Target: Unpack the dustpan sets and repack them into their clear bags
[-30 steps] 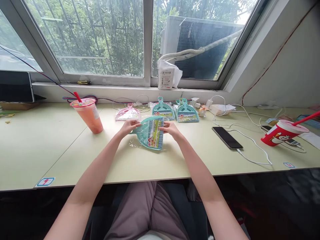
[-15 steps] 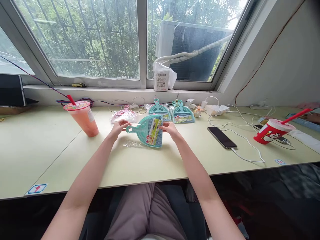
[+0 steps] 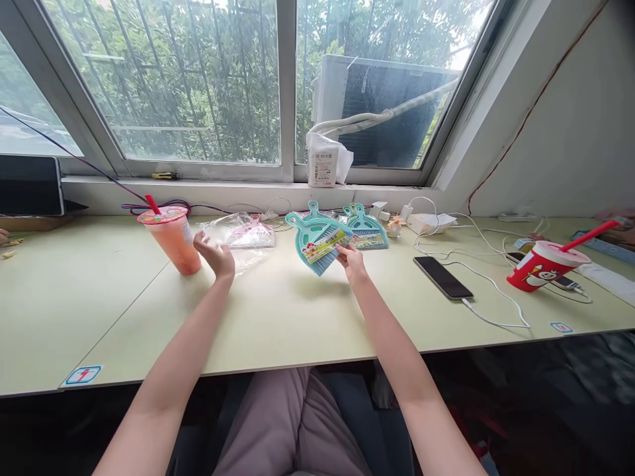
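Note:
My right hand [image 3: 352, 261] grips the edge of a mint-green dustpan and brush set [image 3: 321, 248], raised above the table and tilted. A printed yellow label runs across its blue-grey bristles. My left hand [image 3: 215, 256] is off the set, fingers stretched out towards the pink drink cup [image 3: 174, 241]. Beside that hand lies a crumpled clear plastic wrapper [image 3: 251, 261]; whether the fingers touch it is unclear. Behind, a wrapped pink dustpan set [image 3: 252, 235] and another green set [image 3: 366, 231] lie on the table. One more green dustpan is partly hidden behind the held set.
A black phone [image 3: 442, 277] on a white cable lies to the right, near a red cup [image 3: 540, 268] with a straw. Cables and a white box [image 3: 427, 223] line the back edge. A tissue pack [image 3: 323, 165] stands on the sill. A tablet [image 3: 32, 185] stands far left.
My left hand has let go of the dustpan set and moved left. In my right hand the set has risen and turned, its handle now pointing up-left. The wrapper has shifted left.

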Tool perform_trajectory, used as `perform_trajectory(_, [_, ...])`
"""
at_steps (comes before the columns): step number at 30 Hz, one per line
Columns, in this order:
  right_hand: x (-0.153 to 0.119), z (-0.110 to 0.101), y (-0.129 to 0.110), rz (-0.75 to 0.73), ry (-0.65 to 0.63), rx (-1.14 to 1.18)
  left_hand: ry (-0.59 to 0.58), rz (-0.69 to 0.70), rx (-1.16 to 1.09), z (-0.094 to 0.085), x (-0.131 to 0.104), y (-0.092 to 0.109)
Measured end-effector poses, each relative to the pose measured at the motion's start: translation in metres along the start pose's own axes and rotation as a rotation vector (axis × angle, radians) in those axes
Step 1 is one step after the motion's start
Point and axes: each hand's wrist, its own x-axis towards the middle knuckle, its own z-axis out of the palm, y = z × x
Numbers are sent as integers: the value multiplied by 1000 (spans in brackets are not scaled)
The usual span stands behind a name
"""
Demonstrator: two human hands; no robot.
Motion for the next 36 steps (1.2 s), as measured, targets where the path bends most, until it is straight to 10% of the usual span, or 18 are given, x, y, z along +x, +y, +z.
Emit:
perform_trajectory(4, [3, 0, 7, 7, 0, 9, 92, 207, 182, 1, -10, 19])
perform_trajectory(10, [5, 5, 17, -41, -95, -6, -684, -4, -49, 19, -46, 41])
perform_trajectory(15, [2, 10, 18, -33, -278, -85, -1038, -107, -220, 34, -82, 51])
perform_trajectory(23, [2, 10, 17, -40, -185, -300, -719, -87, -300, 32, -75, 52])
perform_trajectory(30, [24, -33, -8, -249, 491, -781, -348, -5, -250, 20, -68, 54])
perform_trajectory(36, [27, -72, -23, -295, 922, -998, -263, -12, -280, 19, -65, 59])
